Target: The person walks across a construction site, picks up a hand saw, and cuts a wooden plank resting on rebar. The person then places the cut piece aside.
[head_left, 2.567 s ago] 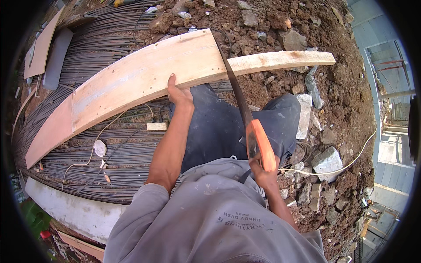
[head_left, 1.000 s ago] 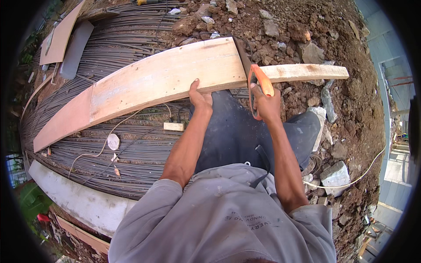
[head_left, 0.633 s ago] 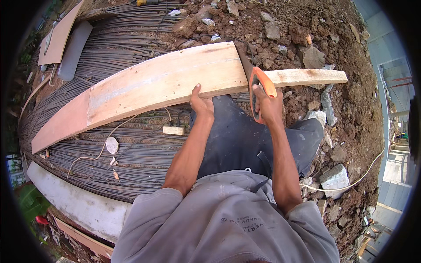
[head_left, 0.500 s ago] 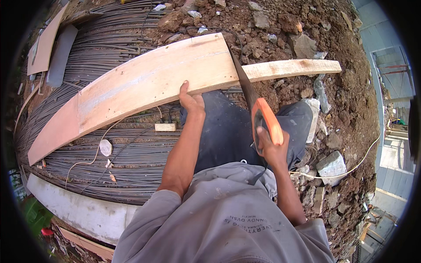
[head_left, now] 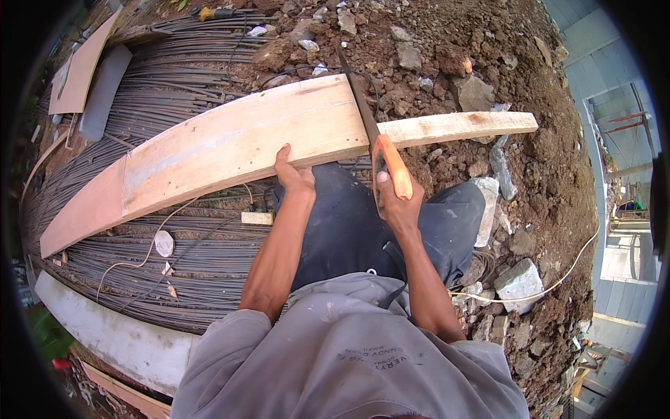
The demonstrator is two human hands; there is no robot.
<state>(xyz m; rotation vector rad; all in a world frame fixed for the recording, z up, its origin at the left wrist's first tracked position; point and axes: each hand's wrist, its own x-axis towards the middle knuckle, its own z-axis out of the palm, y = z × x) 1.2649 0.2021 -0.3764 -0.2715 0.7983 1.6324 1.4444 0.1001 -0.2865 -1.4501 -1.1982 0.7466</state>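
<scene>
A long, pale wooden board panel point(head_left: 237, 133) lies across in front of me, its right part over my knees. My left hand point(head_left: 296, 174) grips its near edge, thumb on top and the other fingers out of sight underneath. In my right hand point(head_left: 400, 201) is the orange handle of a handsaw point(head_left: 363, 110). The dark blade stands at the panel's right end, reaching past its far edge. A narrow wooden batten point(head_left: 457, 128) sticks out to the right from beyond the blade.
Bundles of thin steel bars point(head_left: 188, 248) lie under and left of the panel. Brown soil with rocks point(head_left: 476, 93) spreads right and ahead. A white cable point(head_left: 558, 283) crosses the rubble. A small wood block point(head_left: 257, 218) and a pale concrete-like slab point(head_left: 118, 332) lie at the left.
My right hand has pushed the saw forward and left, so its handle is now close to the panel's near edge. My left hand keeps its hold on the panel.
</scene>
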